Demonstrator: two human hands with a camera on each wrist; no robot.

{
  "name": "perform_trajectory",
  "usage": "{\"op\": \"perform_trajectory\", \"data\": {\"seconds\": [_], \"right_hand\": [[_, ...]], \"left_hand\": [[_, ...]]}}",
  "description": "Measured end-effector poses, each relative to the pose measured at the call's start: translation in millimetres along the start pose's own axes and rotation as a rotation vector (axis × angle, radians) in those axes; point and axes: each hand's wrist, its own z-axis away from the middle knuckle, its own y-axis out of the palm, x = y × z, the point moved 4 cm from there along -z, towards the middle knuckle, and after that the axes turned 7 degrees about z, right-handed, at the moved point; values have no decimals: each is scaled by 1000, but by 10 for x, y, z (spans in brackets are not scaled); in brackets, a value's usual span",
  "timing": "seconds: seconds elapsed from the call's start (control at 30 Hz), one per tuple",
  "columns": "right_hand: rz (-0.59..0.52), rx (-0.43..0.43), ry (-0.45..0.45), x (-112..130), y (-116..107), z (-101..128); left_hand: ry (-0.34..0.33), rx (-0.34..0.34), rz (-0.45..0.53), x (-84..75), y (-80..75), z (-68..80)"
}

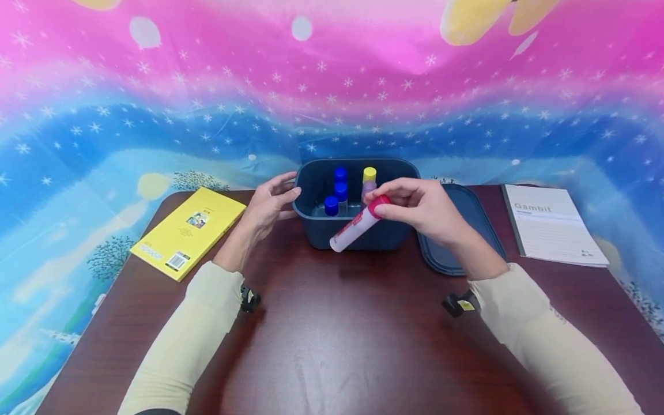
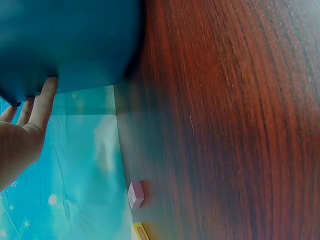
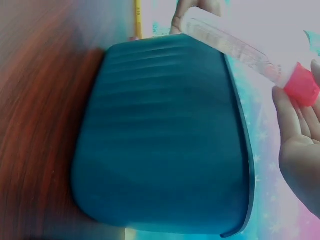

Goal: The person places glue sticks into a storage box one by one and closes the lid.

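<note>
My right hand [image 1: 427, 210] pinches a red-capped white tube [image 1: 355, 229] with red print by its cap. Tilted, its bare end pointing down to the left, the tube overlaps the front of a dark blue bin [image 1: 311, 227] in the head view. My left hand [image 1: 267, 202] touches the bin's left side, its fingertips against the outer wall in the left wrist view. Inside the bin stand several blue-capped tubes [image 1: 331, 206] and a yellow-capped one [image 1: 369, 174], with something purple [image 1: 368, 187] partly hidden by my right fingers.
A dark lid [image 1: 441, 253] lies right of the bin, under my right forearm. Further right is a white notebook [image 1: 557, 227]; a yellow book [image 1: 189, 230] lies at the left. A patterned cloth [image 1: 332, 104] hangs behind the brown table [image 1: 337, 340].
</note>
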Motion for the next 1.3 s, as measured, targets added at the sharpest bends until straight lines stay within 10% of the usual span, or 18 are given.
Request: {"op": "perform_trajectory", "data": {"seconds": [0.4,0.8,1.3], "right_hand": [[-307,-187,-78,78,-132,-73],[-365,-262,-78,53,-271,-114],[184,-269,52,-125,-203,-194]], "left_hand": [[-2,3,9,-3,2,-2],[-8,9,5,-10,-3,-2],[-8,7,-2,-6,2,2]]}}
